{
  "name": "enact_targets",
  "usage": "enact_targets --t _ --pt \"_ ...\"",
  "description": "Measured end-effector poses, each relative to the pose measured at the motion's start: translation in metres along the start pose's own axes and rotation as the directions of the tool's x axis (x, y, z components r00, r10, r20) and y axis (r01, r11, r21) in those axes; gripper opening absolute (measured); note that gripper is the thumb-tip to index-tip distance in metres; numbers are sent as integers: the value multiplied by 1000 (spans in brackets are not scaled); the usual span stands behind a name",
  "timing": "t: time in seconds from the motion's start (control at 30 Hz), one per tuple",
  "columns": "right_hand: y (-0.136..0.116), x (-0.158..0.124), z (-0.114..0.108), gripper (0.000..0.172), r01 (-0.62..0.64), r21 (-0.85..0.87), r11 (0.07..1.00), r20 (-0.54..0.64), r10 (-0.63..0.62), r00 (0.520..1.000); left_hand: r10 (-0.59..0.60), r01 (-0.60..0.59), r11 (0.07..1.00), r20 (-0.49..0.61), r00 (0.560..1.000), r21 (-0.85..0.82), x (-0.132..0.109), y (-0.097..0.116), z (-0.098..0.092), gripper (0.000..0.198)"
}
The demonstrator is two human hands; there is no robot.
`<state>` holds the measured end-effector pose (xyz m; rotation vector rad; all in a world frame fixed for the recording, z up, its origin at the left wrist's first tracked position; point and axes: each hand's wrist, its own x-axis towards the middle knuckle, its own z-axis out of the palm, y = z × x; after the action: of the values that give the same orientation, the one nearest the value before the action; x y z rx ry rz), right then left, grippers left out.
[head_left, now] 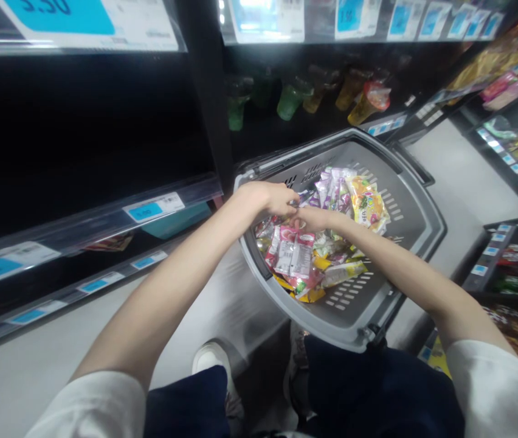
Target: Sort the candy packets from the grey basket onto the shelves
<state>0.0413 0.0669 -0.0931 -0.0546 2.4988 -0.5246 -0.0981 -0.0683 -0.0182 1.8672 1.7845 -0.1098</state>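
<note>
A person's two bare arms, in white sleeves (99, 404), reach from the lower left and lower right corners into a grey shopping basket (363, 152) right of centre. The basket, with slotted sides, sits tilted in the frame and holds a heap of small, shiny snack packets (343, 274).

The left hand (273, 198) is bent at the wrist over the heap, fingers partly curled. The right hand (309, 219) meets it from the right, its fingers curled too, just above a pink-and-silver packet (293, 252). The hands touch or overlap near the middle of the frame; whether either grips a packet cannot be told. Purple-and-white packets (329, 185) lie just above the hands in the frame, with a yellow packet (368, 204) beside them to the right.

Dark shelves with blue-and-white price labels (154, 207) fill the left and top. Lidded cups (293, 100) stand at upper centre. Along the bottom are navy trousers (377, 389) and a pale shoe (212, 358).
</note>
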Motion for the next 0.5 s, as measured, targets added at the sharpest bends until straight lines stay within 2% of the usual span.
enact_targets --t 0.1,0.2,0.37,0.5 --pt "-3 -2 -6 24 21 -10 1000 -17 -21 1000 -3 3 1000 2 1000 -1 0 0 0 53" --pt "-5 -7 -15 19 17 58 998 -28 -16 999 -9 9 1000 -7 1000 -5 1 -1 1 52" --pt "-8 -15 -25 24 28 359 933 -33 -17 999 0 0 1000 -5 1000 3 2 -3 2 51" --pt "-9 -20 -29 29 47 526 849 -93 3 996 10 -10 1000 -2 1000 1 2 -3 2 50"
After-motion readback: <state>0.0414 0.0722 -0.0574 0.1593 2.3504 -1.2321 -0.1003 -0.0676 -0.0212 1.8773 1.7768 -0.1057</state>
